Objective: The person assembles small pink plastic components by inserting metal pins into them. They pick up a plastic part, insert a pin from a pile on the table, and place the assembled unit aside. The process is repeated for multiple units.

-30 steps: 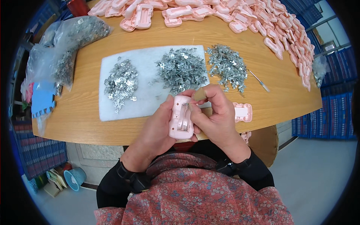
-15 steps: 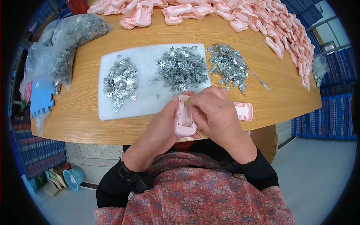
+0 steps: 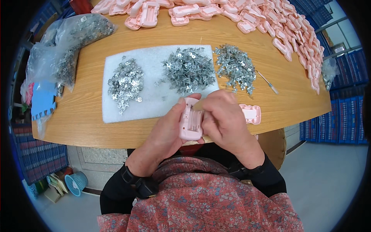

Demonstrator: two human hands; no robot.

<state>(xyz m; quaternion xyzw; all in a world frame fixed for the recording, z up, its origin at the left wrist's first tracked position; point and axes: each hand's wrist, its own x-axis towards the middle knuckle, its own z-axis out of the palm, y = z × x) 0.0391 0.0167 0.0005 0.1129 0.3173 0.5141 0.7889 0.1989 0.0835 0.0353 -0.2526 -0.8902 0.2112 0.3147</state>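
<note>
My left hand (image 3: 166,125) wraps round a pink plastic casing (image 3: 190,133) with a long battery compartment facing up, held over the table's front edge. The fingers of my right hand (image 3: 223,118) are curled, and its index fingertip, which looks yellowish, presses at the casing's upper right part. Whether anything small sits in those fingers is hidden. Beyond my hands, a white foam sheet (image 3: 152,62) carries a smaller heap of metal contact pieces (image 3: 126,83) at left and a larger heap of metal pieces (image 3: 188,71) at right.
Another metal heap (image 3: 235,67) lies right of the foam, beside a thin pen-like tool (image 3: 267,82). A pink casing part (image 3: 251,114) rests by my right hand. Many pink casings (image 3: 266,19) pile along the far and right edges. Plastic bags of metal pieces (image 3: 65,54) stand at left.
My right index finger has shifted slightly on the casing, and the right hand is curled more tightly. My left hand keeps its hold, with the casing in nearly the same place.
</note>
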